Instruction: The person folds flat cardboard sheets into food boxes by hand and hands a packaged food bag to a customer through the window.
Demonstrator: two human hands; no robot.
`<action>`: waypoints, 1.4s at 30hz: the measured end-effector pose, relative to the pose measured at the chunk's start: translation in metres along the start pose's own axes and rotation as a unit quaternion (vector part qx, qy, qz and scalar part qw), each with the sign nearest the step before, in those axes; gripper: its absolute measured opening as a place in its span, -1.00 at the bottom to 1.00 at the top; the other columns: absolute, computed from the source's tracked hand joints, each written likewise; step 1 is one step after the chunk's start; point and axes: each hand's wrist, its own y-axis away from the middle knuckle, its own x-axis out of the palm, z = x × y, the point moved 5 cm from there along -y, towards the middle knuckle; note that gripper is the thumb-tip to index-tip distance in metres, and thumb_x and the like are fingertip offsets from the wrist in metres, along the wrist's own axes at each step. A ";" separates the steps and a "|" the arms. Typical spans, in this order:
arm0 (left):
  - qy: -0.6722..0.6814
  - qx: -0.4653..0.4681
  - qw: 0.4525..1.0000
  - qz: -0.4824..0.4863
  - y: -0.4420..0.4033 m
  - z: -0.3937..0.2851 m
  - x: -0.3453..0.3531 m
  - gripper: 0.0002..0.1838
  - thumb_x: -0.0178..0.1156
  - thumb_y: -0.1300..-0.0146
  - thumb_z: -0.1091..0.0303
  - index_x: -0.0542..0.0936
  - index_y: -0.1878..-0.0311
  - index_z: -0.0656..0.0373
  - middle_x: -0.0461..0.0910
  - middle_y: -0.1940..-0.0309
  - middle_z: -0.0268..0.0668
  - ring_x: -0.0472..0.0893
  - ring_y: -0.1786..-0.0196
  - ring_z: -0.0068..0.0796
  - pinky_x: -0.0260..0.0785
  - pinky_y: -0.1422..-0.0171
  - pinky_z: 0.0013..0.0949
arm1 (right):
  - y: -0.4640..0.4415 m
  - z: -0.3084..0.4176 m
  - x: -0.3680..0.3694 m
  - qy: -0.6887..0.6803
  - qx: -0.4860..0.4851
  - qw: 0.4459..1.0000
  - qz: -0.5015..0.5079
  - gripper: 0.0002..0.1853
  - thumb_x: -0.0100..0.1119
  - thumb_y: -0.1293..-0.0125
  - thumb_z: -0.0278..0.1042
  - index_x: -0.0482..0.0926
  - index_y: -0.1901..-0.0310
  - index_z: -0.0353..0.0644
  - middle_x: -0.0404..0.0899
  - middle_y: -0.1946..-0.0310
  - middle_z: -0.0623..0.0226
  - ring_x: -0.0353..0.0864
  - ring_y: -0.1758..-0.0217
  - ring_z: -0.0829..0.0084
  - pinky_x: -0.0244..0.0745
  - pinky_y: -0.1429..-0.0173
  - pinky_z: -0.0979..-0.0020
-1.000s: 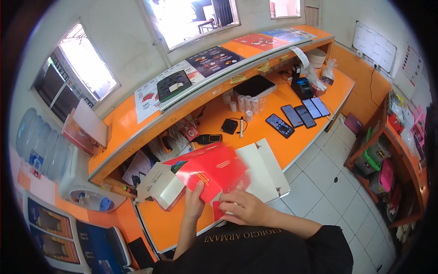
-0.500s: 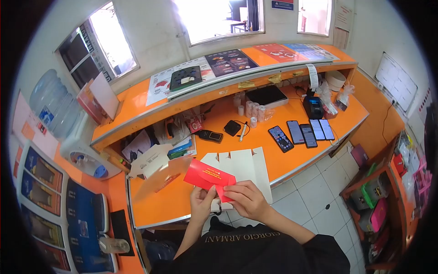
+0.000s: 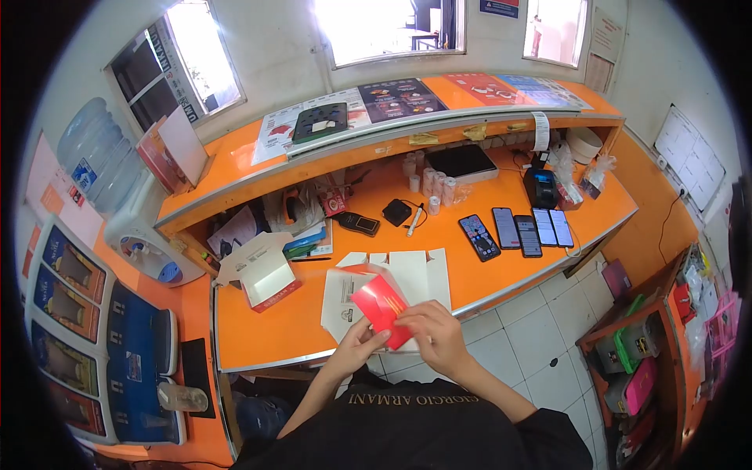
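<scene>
Orange table (image 3: 254, 337) ahead; on it I see an open box (image 3: 272, 280) formed, its flaps unclosed. Right of that box, the red packet (image 3: 381, 304) is in both hands, not set down: left hand (image 3: 356, 345) pinching its lower edge, right hand (image 3: 435, 327) its right edge, forearms converging.

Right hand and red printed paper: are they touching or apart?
Touching. The head view shows the right hand with its fingers lapping over the right edge of the red printed paper, no gap visible.
</scene>
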 end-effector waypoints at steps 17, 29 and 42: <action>-0.074 -0.143 0.954 0.253 0.022 0.070 0.011 -0.59 -0.03 -0.39 0.23 0.38 -0.15 0.36 0.52 0.02 -0.31 0.48 0.01 -0.65 0.33 -0.09 -0.54 | 0.028 -0.017 -0.015 -0.068 0.127 0.937 0.317 -0.68 0.36 0.00 -0.29 0.64 0.16 -0.11 0.29 0.40 0.35 0.37 0.33 0.44 0.34 0.23 0.48; -0.101 -0.178 0.941 0.269 0.029 0.058 0.023 -0.64 -0.06 -0.40 0.25 0.44 -0.09 0.33 0.55 0.09 -0.37 0.47 0.06 -0.70 0.32 -0.07 -0.54 | 0.047 -0.012 -0.019 -0.044 0.133 0.937 0.321 -0.67 0.38 0.02 -0.21 0.63 0.20 -0.13 0.28 0.37 0.30 0.39 0.34 0.37 0.38 0.23 0.40; -0.117 0.292 0.939 -0.141 -0.014 -0.021 -0.003 -0.30 0.25 -0.15 0.20 0.19 -0.28 0.26 0.25 -0.20 -0.17 0.29 -0.25 -0.29 0.09 -0.34 -0.29 | 0.025 -0.006 -0.149 0.142 0.160 0.973 -0.084 -0.58 0.34 0.01 -0.09 0.59 0.25 -0.29 0.29 0.32 0.23 0.39 0.24 0.34 0.35 0.20 0.40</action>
